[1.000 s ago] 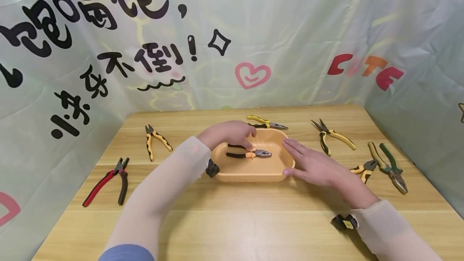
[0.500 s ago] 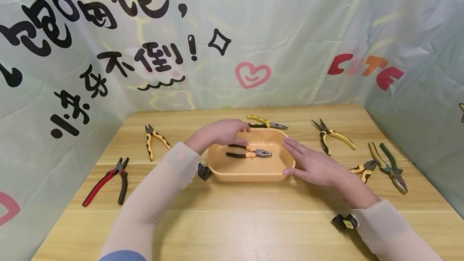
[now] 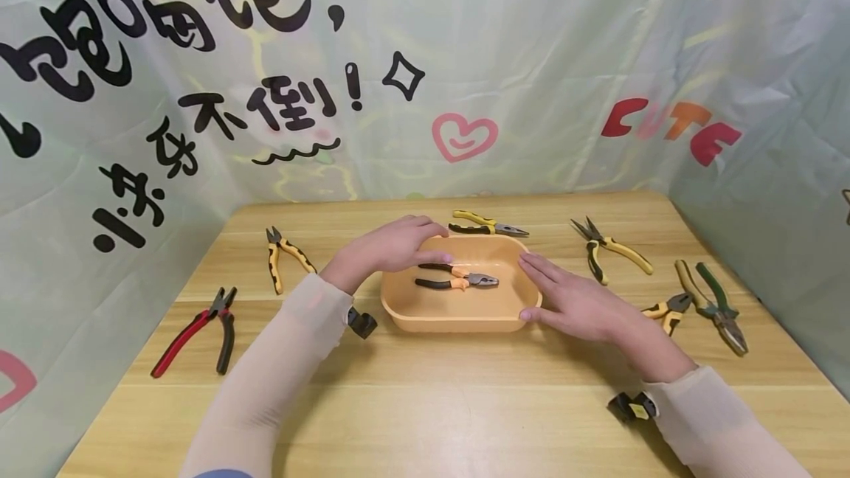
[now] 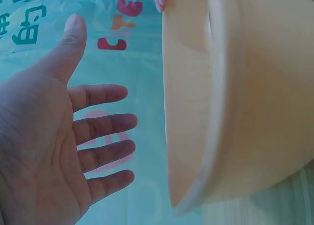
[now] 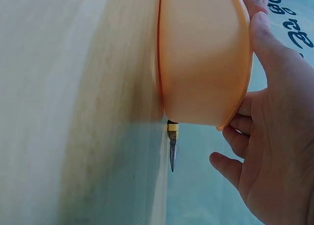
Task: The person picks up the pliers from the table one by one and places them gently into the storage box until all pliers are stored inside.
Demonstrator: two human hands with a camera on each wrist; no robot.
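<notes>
An orange plastic basin [image 3: 458,321] stands on the table. Inside lies a pair of combination pliers [image 3: 474,281] with black and orange handles. My left hand [image 3: 392,246] is over the basin's left side, fingers spread and holding nothing; in the left wrist view the palm and fingers are apart from the rim. At the basin's right end, my right hand [image 3: 574,305] rests against the rim with fairly straight fingers and the thumb at the near corner. The right wrist view shows its thumb and fingertips touching the rim.
Behind the basin lie yellow-handled needle-nose pliers [image 3: 491,226]. To the left are red-and-black pliers [image 3: 206,330] and yellow-and-black cutters [image 3: 285,257]. On the right are long-nose pliers [image 3: 600,246], yellow-and-black pliers [image 3: 674,306] and green-handled pliers [image 3: 720,312]. A printed curtain [image 3: 531,57] hangs behind the table.
My left hand has drawn back leftward from above the pliers to the basin's left side, its fingers leaving the handle area. The right hand, basin and pliers stay put.
</notes>
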